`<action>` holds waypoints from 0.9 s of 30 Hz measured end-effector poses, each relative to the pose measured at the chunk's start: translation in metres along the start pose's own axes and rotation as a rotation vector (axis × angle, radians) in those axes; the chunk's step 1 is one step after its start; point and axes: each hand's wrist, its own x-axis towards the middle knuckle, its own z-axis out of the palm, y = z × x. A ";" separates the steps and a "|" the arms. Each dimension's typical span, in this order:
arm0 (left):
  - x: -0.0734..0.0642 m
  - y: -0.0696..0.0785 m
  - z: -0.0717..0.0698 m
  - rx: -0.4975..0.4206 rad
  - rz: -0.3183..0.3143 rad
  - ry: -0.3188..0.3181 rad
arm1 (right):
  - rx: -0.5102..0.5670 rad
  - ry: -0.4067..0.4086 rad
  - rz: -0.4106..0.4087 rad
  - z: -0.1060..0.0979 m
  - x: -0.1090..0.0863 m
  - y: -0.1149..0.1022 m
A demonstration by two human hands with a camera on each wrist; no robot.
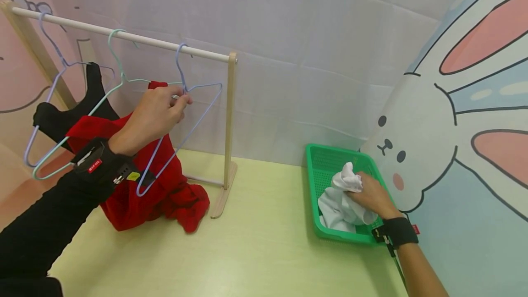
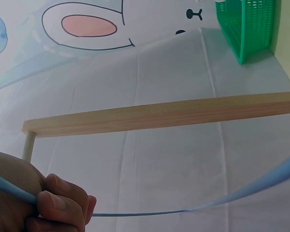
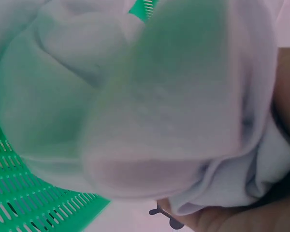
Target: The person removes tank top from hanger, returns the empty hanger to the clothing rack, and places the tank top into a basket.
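My left hand (image 1: 158, 109) grips a lavender-blue clothes hanger (image 1: 200, 121) near its neck; the hook sits over the white rail and nothing hangs on it. In the left wrist view, curled fingers (image 2: 63, 198) close round the blue hanger bar. Over at the right, my right hand (image 1: 371, 195) holds a bunched white cloth garment (image 1: 340, 207) inside a green plastic basket (image 1: 312, 182). The right wrist view is mostly filled by that white garment (image 3: 159, 106), with the thumb and part of the hand at its edge. The garment's kind cannot be made out.
A wooden rack with a white rail (image 1: 148, 39) stands at the left. On it, a mint hanger (image 1: 117, 65) bears a red garment (image 1: 144, 196) that droops to the table (image 1: 264, 251), and another lavender hanger (image 1: 53, 81) bears a black top (image 1: 66, 123). A rabbit-printed wall (image 1: 416, 145) borders the basket.
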 end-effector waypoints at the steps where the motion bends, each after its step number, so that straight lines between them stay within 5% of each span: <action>1: 0.000 0.000 0.000 0.001 0.001 0.000 | -0.002 -0.012 -0.001 0.000 0.000 0.001; 16: 0.001 0.000 0.001 -0.006 0.010 -0.009 | 0.061 -0.289 0.064 -0.008 -0.010 -0.001; 27: 0.001 -0.001 0.000 0.004 0.005 -0.002 | 0.066 -0.380 0.112 -0.009 -0.009 -0.002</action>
